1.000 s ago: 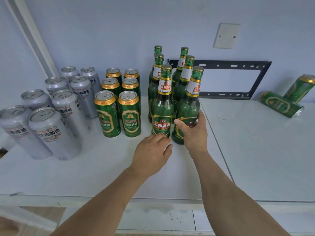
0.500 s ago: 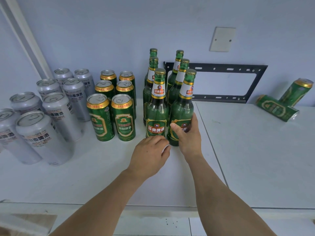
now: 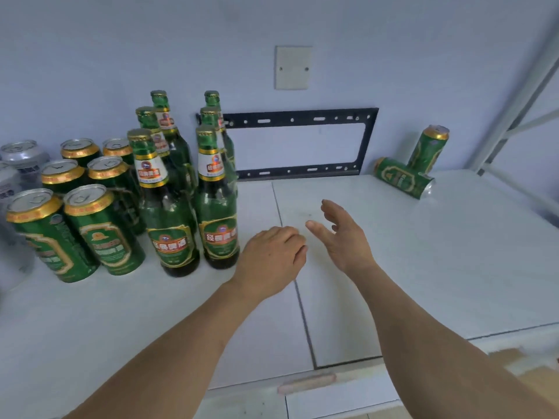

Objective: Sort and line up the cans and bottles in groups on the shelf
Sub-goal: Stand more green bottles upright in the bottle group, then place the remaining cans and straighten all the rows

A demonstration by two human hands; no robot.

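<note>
Release of the front right bottle (image 3: 218,207) is the change that we record: half a second ago our right hand (image 3: 344,237) was wrapped around its lower body, and it now hangs free with fingers spread and relaxed, gripping nothing. Our left hand (image 3: 272,255) hovers just beside that bottle at its 4 o'clock, knuckles up and fingers loosely curled; it holds nothing, as before.

Positions are given on a clock face centred on the shelf (image 3: 423,267):

1. Six green bottles stand upright in two files at 10 o'clock, with the front left bottle (image 3: 165,207) and the front right bottle level with each other.
2. Green cans (image 3: 102,228) stand in paired rows at 9 o'clock, directly left of the bottles.
3. Silver cans (image 3: 24,158) lie beyond them at the far left edge, partly cut off by the frame.
4. Two stray green cans remain at 2 o'clock, well apart from every group: a fallen can (image 3: 403,177) on its side, and a tilted can (image 3: 429,149) leaning against the wall behind it, above the black bracket (image 3: 302,173) line.

We judge the bottle group complete. We also note that the view has swung right, which brings the strays toward centre. The remaining work is probably to fetch those two cans and stand them with the green cans.
</note>
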